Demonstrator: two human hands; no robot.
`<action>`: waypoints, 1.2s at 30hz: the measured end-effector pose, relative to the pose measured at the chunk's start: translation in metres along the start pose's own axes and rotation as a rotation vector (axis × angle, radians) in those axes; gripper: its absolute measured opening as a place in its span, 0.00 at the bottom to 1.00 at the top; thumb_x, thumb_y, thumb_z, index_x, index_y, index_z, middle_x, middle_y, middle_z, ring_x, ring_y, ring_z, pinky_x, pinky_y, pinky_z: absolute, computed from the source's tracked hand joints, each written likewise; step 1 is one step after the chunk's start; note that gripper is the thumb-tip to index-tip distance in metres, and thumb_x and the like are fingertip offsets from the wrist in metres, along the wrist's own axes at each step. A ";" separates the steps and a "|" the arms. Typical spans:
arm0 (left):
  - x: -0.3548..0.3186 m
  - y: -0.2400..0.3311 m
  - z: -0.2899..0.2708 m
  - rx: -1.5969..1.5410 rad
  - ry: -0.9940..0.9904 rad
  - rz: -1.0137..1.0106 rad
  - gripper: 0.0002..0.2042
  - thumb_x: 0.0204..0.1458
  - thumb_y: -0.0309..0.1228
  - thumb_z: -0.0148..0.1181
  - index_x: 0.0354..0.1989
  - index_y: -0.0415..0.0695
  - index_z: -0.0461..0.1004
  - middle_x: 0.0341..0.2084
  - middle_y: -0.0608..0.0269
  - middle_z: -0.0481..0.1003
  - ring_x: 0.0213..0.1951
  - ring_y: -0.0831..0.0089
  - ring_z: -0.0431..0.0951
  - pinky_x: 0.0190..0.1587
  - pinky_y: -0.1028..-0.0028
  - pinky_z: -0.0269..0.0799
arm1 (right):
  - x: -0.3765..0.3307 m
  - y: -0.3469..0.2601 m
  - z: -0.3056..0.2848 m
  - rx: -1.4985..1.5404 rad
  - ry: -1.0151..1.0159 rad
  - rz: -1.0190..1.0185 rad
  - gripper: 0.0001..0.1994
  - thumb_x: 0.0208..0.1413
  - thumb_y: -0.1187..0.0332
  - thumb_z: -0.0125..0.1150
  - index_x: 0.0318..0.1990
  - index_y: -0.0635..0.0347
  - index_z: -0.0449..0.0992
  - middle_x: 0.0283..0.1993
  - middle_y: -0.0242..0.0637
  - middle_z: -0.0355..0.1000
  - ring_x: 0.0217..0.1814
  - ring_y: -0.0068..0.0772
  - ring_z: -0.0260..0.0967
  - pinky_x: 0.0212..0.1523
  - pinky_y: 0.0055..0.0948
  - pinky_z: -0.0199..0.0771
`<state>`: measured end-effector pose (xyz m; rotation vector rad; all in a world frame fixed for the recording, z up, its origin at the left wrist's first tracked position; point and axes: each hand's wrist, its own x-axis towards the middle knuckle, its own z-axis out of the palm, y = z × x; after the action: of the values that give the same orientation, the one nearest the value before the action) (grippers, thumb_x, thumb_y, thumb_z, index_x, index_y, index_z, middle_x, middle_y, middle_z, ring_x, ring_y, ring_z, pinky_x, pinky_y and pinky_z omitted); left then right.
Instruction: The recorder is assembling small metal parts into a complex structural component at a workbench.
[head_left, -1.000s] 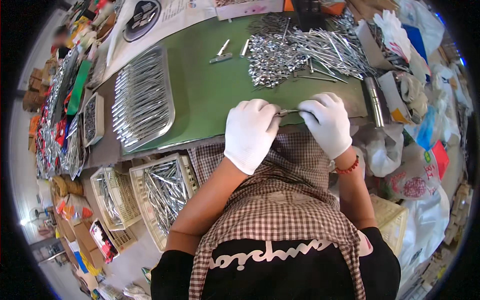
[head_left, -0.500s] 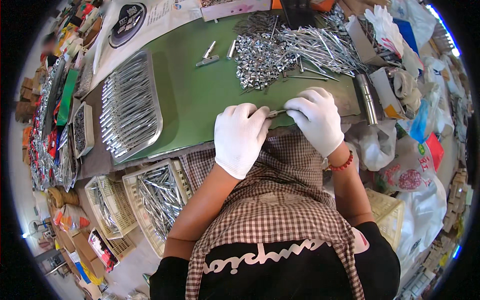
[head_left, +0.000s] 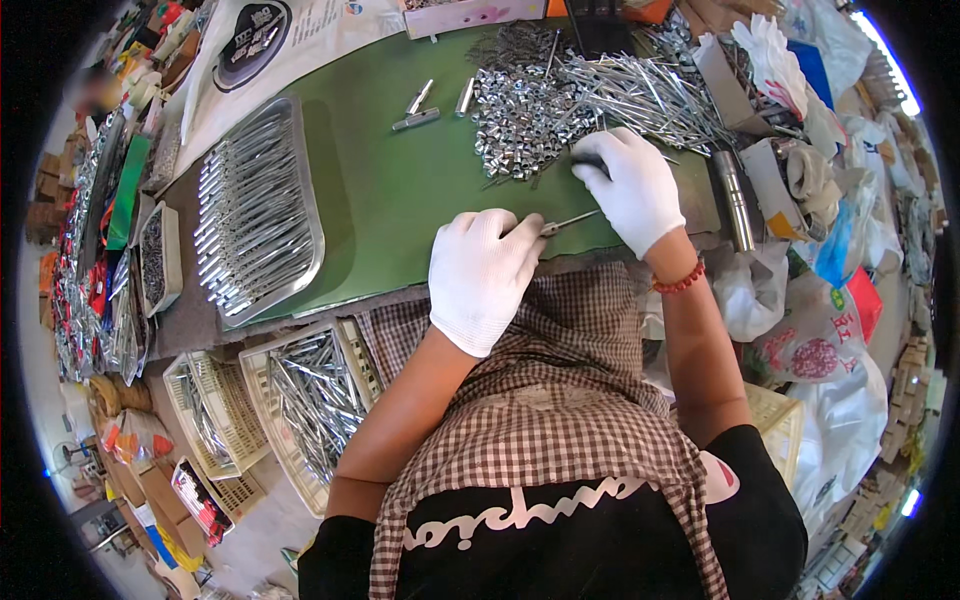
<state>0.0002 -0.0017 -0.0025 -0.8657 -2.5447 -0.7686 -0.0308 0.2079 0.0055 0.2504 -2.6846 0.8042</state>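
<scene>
1. We see a thin metal rod [head_left: 570, 223] lying low over the near edge of the green desk [head_left: 400, 200], between the two gloved hands.
2. Our left hand [head_left: 485, 275] has its fingers [head_left: 522, 232] clenched on the rod's near end.
3. Our right hand [head_left: 632, 185] rests at the edge of a pile of small metal pieces [head_left: 520, 125], fingers curled down; whether they grasp anything we cannot tell.
4. Long rods [head_left: 650, 95] are heaped behind that pile.
5. A metal tray [head_left: 255, 215] of lined-up rods sits well to the left.
</scene>
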 end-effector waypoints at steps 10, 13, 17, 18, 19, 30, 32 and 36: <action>0.002 -0.003 0.002 -0.008 -0.015 -0.018 0.09 0.44 0.31 0.65 0.36 0.49 0.80 0.27 0.64 0.73 0.32 0.60 0.74 0.35 0.62 0.68 | -0.021 -0.030 -0.017 -0.037 -0.132 -0.203 0.05 0.52 0.71 0.58 0.36 0.52 0.75 0.35 0.36 0.73 0.41 0.45 0.70 0.44 0.40 0.69; 0.003 -0.005 -0.001 -0.014 -0.019 -0.016 0.09 0.44 0.31 0.64 0.36 0.48 0.80 0.26 0.63 0.73 0.31 0.59 0.74 0.35 0.62 0.68 | -0.021 -0.035 -0.013 -0.001 -0.106 -0.303 0.06 0.49 0.72 0.58 0.36 0.52 0.76 0.32 0.35 0.74 0.40 0.44 0.71 0.44 0.40 0.70; 0.004 -0.005 -0.006 0.019 -0.003 0.007 0.05 0.43 0.31 0.62 0.27 0.45 0.76 0.24 0.62 0.72 0.28 0.59 0.74 0.30 0.61 0.69 | -0.020 -0.042 -0.005 0.039 -0.142 -0.246 0.08 0.46 0.73 0.59 0.36 0.51 0.77 0.33 0.34 0.75 0.40 0.44 0.71 0.44 0.39 0.70; 0.005 -0.007 -0.004 0.042 -0.051 0.030 0.05 0.43 0.32 0.61 0.24 0.45 0.75 0.23 0.62 0.71 0.28 0.61 0.75 0.29 0.61 0.70 | -0.020 -0.041 -0.006 0.028 -0.150 -0.234 0.09 0.45 0.73 0.59 0.37 0.51 0.76 0.34 0.35 0.75 0.39 0.45 0.71 0.44 0.39 0.70; 0.004 -0.007 -0.001 0.010 -0.060 0.001 0.06 0.43 0.31 0.60 0.20 0.45 0.72 0.22 0.61 0.71 0.27 0.60 0.76 0.28 0.60 0.71 | -0.019 -0.045 -0.007 -0.014 -0.137 -0.265 0.10 0.44 0.73 0.59 0.37 0.52 0.76 0.33 0.35 0.75 0.39 0.45 0.71 0.44 0.40 0.70; -0.008 -0.001 0.004 -0.066 0.104 -0.038 0.05 0.46 0.32 0.60 0.24 0.45 0.74 0.24 0.62 0.70 0.30 0.60 0.73 0.32 0.61 0.69 | -0.041 -0.062 -0.011 -0.373 -0.136 -0.509 0.14 0.48 0.75 0.55 0.45 0.59 0.74 0.38 0.39 0.76 0.44 0.41 0.71 0.52 0.41 0.70; -0.009 -0.002 0.005 -0.057 0.094 -0.030 0.05 0.48 0.33 0.59 0.28 0.45 0.76 0.24 0.62 0.70 0.30 0.61 0.73 0.32 0.62 0.69 | -0.050 -0.050 -0.014 -0.306 -0.145 -0.332 0.18 0.47 0.77 0.56 0.48 0.61 0.74 0.41 0.42 0.75 0.47 0.46 0.71 0.53 0.43 0.69; -0.005 -0.001 0.003 -0.039 0.070 -0.020 0.06 0.48 0.33 0.59 0.32 0.47 0.78 0.24 0.64 0.70 0.29 0.63 0.74 0.31 0.63 0.70 | -0.074 0.019 -0.057 -0.531 0.135 -0.032 0.22 0.52 0.73 0.59 0.57 0.61 0.72 0.54 0.47 0.72 0.57 0.50 0.68 0.59 0.43 0.65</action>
<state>0.0029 -0.0031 -0.0081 -0.8118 -2.4885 -0.8429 0.0476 0.2608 0.0145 0.1030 -2.6389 0.0756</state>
